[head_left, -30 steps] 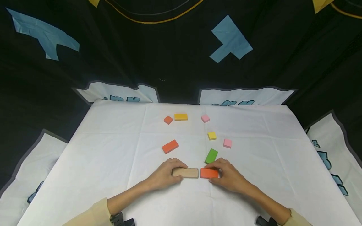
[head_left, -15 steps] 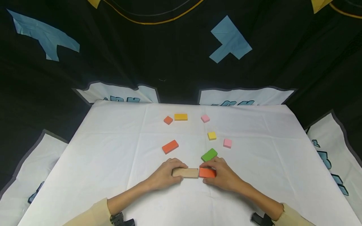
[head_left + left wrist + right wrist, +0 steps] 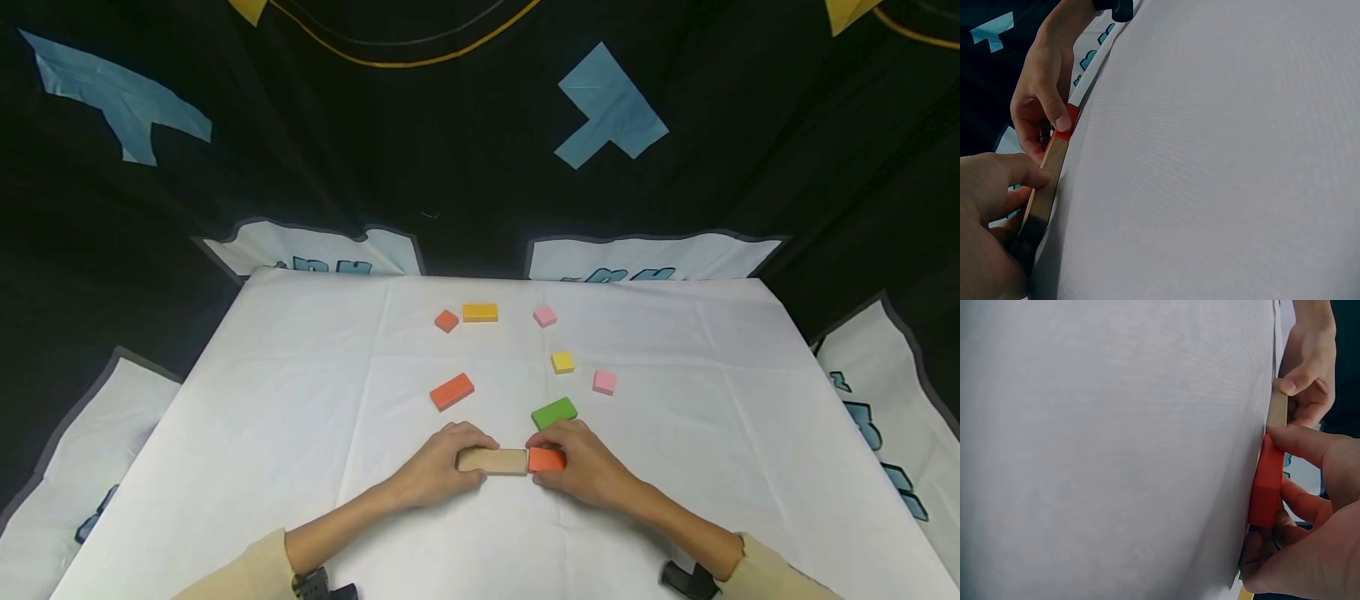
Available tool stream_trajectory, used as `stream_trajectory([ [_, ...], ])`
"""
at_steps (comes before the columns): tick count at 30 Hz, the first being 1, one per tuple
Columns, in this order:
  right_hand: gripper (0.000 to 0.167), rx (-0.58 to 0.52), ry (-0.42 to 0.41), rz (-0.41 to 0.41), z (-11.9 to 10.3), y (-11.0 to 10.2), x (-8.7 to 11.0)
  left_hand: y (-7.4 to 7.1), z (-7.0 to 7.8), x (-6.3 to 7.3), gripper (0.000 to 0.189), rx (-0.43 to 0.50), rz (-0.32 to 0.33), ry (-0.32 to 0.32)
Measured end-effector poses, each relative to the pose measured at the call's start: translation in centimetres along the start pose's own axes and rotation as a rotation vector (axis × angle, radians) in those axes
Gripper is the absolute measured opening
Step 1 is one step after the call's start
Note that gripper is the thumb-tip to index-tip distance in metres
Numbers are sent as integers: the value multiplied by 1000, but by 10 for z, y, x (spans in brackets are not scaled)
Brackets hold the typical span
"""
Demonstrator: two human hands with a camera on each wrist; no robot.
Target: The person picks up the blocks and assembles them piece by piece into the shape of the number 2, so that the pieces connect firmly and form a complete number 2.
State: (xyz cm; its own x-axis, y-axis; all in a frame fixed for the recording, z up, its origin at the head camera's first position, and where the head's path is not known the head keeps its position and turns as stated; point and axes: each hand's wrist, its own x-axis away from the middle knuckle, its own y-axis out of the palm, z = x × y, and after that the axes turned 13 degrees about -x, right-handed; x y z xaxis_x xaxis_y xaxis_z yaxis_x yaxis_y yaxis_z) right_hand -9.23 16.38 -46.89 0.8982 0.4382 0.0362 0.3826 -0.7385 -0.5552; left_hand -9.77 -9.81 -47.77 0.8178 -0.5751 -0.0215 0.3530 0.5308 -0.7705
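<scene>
In the head view my left hand (image 3: pixel 442 465) grips the left end of a long plain wooden block (image 3: pixel 501 462) that lies on the white cloth. My right hand (image 3: pixel 592 467) holds a red-orange block (image 3: pixel 546 459) between thumb and fingers, its left end up against the wooden block's right end. The two lie in one line. In the right wrist view the red-orange block (image 3: pixel 1265 481) meets the end of the wooden block (image 3: pixel 1278 409). Just beyond my right fingers lies a green block (image 3: pixel 554 412), close to the fingertips or touching them; I cannot tell which.
Farther back on the white-covered table (image 3: pixel 300 375) lie an orange-red block (image 3: pixel 452 392), a small orange block (image 3: pixel 446 321), a long yellow block (image 3: pixel 480 312), a small yellow block (image 3: pixel 562 362) and two pink blocks, one nearer (image 3: pixel 603 382). A black curtain (image 3: pixel 465 167) hangs behind.
My right hand has slid the red-orange block left, closing the gap to the wooden block. The green block has turned and shifted a little left. My left hand has stayed in place.
</scene>
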Motion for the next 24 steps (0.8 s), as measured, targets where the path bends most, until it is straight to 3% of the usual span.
stream_trajectory([
  [24,33,6,-30,-19,-4,1,0,-1,1,0,33,11,3,-6],
])
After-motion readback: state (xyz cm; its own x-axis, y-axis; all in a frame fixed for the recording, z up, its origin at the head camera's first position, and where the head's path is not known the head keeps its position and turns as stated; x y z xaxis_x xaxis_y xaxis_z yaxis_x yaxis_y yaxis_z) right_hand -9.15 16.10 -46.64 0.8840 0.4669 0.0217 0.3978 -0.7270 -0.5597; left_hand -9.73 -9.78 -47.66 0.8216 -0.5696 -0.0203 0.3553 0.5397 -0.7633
